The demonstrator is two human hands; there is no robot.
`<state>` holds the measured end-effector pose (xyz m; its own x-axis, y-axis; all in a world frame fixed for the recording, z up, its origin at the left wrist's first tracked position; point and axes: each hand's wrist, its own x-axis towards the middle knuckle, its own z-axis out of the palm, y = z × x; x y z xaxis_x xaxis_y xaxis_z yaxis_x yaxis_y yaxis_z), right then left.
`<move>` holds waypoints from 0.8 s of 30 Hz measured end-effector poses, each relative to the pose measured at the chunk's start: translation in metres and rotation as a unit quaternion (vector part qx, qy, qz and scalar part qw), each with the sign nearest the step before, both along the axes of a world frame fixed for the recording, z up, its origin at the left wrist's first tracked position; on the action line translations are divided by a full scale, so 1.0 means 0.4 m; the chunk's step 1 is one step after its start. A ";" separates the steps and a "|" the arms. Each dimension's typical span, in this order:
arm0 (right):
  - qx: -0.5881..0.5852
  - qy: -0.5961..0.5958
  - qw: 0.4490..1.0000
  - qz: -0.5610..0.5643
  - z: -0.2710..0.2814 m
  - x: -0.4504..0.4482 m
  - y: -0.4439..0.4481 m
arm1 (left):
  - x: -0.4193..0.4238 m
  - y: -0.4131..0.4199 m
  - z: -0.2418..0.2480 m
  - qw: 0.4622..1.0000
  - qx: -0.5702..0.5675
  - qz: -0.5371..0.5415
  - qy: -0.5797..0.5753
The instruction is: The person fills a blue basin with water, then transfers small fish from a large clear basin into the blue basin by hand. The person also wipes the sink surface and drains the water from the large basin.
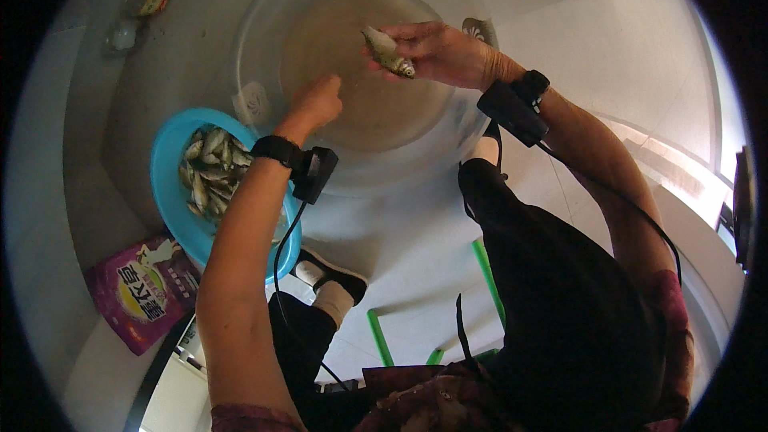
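Note:
A small silvery fish (389, 53) lies in the fingers of my right hand (441, 55), its head pointing towards me. That hand is above a large translucent plastic tub (360, 171) with shallow, cloudy brownish water (384, 117) in it. Over the left side of the same tub, my left hand (315, 105) has its fingers curled in; whether anything is in them is hidden. Just left of my left forearm is an oval blue plastic basin (165, 192), which holds a heap of small fish (210, 165).
A purple printed bag (144, 294) lies against the blue basin. Clear plastic bottles (144, 0) are at the upper left. Green stool legs (379, 336) stand on the tiled floor between my legs. Cables run from devices (315, 174) strapped to both wrists.

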<state>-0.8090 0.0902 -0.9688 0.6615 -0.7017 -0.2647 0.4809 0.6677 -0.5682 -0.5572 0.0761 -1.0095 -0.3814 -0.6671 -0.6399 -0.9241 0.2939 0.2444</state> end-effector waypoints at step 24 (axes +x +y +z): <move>-0.087 0.155 0.984 -0.015 0.054 0.030 0.006 | 0.002 -0.009 0.013 0.997 0.004 0.068 0.038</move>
<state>-0.7971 0.0928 -0.9474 0.5454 -0.7727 -0.3248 0.2847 0.5353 -0.7952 -0.5565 0.0727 -1.0044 -0.3364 -0.7110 -0.6175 -0.9336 0.1657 0.3178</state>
